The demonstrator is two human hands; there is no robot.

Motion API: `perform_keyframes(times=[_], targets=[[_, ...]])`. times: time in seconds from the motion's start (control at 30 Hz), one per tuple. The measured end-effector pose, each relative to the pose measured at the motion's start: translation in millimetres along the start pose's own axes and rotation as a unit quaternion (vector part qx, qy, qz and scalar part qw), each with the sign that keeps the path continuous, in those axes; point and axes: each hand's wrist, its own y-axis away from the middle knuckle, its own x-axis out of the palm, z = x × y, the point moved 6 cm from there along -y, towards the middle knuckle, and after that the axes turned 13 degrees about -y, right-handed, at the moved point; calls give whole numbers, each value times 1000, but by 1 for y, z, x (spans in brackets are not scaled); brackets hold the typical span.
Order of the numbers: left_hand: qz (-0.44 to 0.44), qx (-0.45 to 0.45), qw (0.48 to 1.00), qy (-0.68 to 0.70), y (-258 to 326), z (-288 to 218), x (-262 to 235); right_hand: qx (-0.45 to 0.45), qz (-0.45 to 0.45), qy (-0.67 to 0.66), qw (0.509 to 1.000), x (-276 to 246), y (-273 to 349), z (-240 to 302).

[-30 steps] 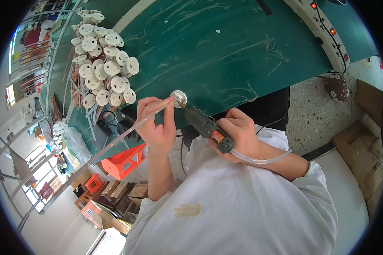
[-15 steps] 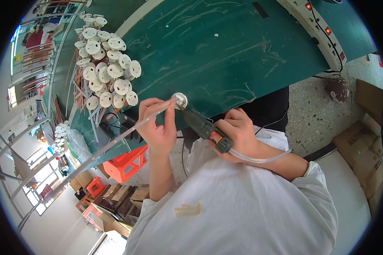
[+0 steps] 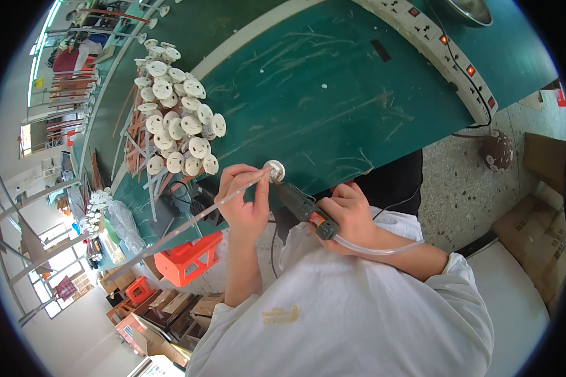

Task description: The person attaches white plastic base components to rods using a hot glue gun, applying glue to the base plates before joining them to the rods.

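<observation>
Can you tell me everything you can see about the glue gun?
The glue gun is dark green and looks like plastic, with an orange-red patch near its back. A curved clear rod comes out behind. The right hand grips it, and it slants, its narrow tip pointing forward-left at a small white disc. I can't tell whether they touch.

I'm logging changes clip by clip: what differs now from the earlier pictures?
Mainly the view shifted: the pile of white discs and the lone white disc appear lower and farther right, and more of the metal bowl shows at top right. Nothing was taken up or let go. The left hand still holds the pale strip at that disc; the right hand still grips the glue gun, its tip there.
</observation>
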Motion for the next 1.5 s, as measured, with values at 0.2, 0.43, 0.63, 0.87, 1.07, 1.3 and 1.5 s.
perform_keyframes(times=[0.2, 0.43, 0.63, 0.87, 1.07, 1.3, 1.5], targets=[[61, 29, 998, 15, -10, -1, -5, 8, 15, 12, 1000, -1, 0, 2], [210, 116, 968, 70, -40, -8, -23, 8, 33, -3, 999, -2, -1, 6], [268, 129, 952, 74, -51, -6, -19, 69, 14, -11, 997, -9, 2, 5], [270, 129, 953, 56, -54, -11, -23, 96, 46, -61, 992, -25, -16, 17], [127, 82, 988, 32, -50, -5, -28, 128, 26, -117, 985, -38, -24, 11], [-30, -23, 999, -26, -43, -8, -22, 127, 14, -141, 982, -38, -28, 12], [-26, -9, 998, -58, -43, -15, -15, 82, -4, -64, 995, -32, -37, 14]])
